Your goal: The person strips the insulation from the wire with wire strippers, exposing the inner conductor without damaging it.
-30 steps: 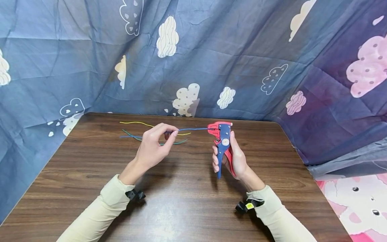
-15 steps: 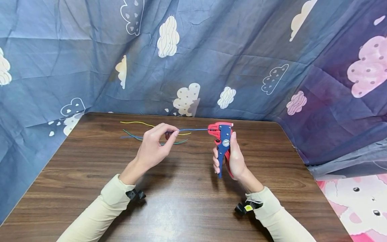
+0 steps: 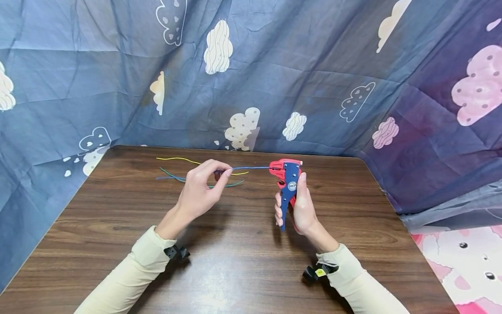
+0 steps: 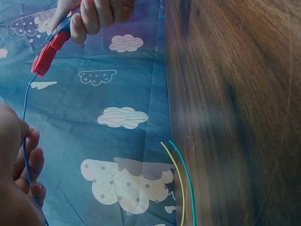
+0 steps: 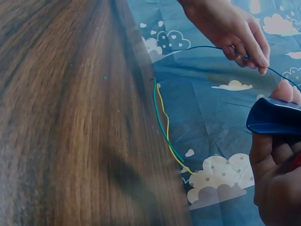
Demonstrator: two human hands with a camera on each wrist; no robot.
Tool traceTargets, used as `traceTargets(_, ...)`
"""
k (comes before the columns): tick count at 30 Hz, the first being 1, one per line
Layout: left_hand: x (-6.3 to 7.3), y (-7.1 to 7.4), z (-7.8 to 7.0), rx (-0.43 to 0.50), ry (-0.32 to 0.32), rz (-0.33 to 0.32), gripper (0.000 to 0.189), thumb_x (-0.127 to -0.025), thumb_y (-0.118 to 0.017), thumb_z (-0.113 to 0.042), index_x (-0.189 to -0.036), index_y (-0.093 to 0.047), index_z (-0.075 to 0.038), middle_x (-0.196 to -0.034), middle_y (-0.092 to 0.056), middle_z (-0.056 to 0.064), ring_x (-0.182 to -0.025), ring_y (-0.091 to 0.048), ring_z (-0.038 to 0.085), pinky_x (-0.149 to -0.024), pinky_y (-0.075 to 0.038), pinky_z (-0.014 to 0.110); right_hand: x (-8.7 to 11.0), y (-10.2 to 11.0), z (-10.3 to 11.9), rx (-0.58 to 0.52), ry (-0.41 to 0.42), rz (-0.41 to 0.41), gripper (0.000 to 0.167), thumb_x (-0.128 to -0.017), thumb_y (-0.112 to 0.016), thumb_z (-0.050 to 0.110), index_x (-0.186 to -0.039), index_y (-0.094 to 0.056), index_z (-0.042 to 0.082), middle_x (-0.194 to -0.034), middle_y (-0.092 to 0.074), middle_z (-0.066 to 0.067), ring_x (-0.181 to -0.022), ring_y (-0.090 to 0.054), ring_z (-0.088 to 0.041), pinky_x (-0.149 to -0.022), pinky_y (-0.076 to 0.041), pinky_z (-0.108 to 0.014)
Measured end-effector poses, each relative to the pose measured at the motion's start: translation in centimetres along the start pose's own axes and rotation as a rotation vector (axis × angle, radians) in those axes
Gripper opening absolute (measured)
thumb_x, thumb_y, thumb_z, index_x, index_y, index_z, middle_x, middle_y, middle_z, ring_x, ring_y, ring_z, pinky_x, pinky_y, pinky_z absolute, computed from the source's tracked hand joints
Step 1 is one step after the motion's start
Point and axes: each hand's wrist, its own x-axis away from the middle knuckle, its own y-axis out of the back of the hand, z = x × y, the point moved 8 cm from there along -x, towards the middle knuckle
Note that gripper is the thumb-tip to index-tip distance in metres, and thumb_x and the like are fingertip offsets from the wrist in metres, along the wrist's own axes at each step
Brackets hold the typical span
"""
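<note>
A blue wire (image 3: 251,167) is pinched between the thumb and fingertips of my left hand (image 3: 201,185), above the table. Its right end runs into the red nose of a red-and-blue wire stripper (image 3: 290,179); the tip inside is hidden. My right hand (image 3: 305,207) grips the stripper by its handles, fingers wrapped round the front and thumb along the back. In the left wrist view the blue wire (image 4: 25,103) bends a little just outside the red nose (image 4: 44,59). The wire's other end trails out behind my left hand (image 5: 240,37) in the right wrist view.
A yellow wire (image 3: 178,158) and a green wire (image 3: 235,184) lie on the wooden table (image 3: 243,261), behind and below my left hand. A tiny green scrap (image 5: 105,78) lies on the wood. Cloud-printed cloth (image 3: 251,78) hangs along the table's far edge.
My right hand has squeezed the stripper's handles, and the red rear handle has drawn in towards the blue one. My left hand and the blue wire stay almost still.
</note>
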Motion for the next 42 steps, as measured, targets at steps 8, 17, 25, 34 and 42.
traceTargets(8, 0.0, -0.1, -0.1, 0.006, -0.002, -0.003, 0.012, -0.106, -0.069, -0.018, -0.106, -0.079, -0.012, -0.091, -0.07, -0.004, -0.078, -0.06, 0.01, -0.071, -0.051, 0.025, 0.1, 0.0, -0.3, -0.017, 0.005, -0.04, 0.085, -0.108, -0.01, 0.075, -0.086, -0.047, 0.002, -0.056, -0.053, -0.005, -0.038, -0.051, -0.02, -0.037, -0.05, -0.043)
traceTargets(17, -0.1, -0.1, -0.2, 0.013, -0.01, -0.012, 0.012, -0.106, -0.068, -0.016, -0.107, -0.079, -0.01, -0.092, -0.071, -0.003, -0.079, -0.059, 0.009, -0.072, -0.048, 0.019, 0.3, -0.7, -0.4, -0.073, -0.076, 0.037, 0.086, -0.106, -0.003, 0.076, -0.079, -0.051, 0.011, -0.059, -0.057, 0.0, -0.044, -0.056, -0.016, -0.045, -0.053, -0.035)
traceTargets(25, -0.1, -0.1, -0.2, 0.02, -0.013, -0.014, 0.012, -0.106, -0.068, -0.017, -0.107, -0.078, -0.012, -0.095, -0.073, -0.003, -0.08, -0.061, 0.008, -0.072, -0.053, 0.026, 0.4, -1.4, 0.0, -0.134, -0.06, 0.11, 0.087, -0.107, 0.0, 0.074, -0.086, -0.056, 0.01, -0.068, -0.065, -0.002, -0.056, -0.066, -0.015, -0.055, -0.06, -0.034)
traceTargets(34, 0.0, -0.1, -0.2, 0.024, -0.009, -0.014, 0.013, -0.108, -0.065, -0.018, -0.108, -0.077, -0.012, -0.095, -0.073, -0.004, -0.081, -0.061, 0.008, -0.074, -0.051, 0.021, 0.4, -1.2, -0.2, -0.095, -0.078, 0.076, 0.086, -0.106, -0.002, 0.077, -0.081, -0.053, 0.012, -0.061, -0.06, 0.0, -0.047, -0.059, -0.015, -0.048, -0.055, -0.034)
traceTargets(42, -0.1, -0.2, -0.3, 0.038, -0.019, -0.01, 0.012, -0.107, -0.065, -0.017, -0.107, -0.076, -0.011, -0.093, -0.071, -0.004, -0.08, -0.062, 0.008, -0.075, -0.051, 0.019, 0.3, -1.0, 0.4, -0.052, 0.004, -0.003, 0.083, -0.106, -0.006, 0.078, -0.084, -0.051, 0.012, -0.057, -0.056, 0.0, -0.042, -0.054, -0.015, -0.04, -0.052, -0.037)
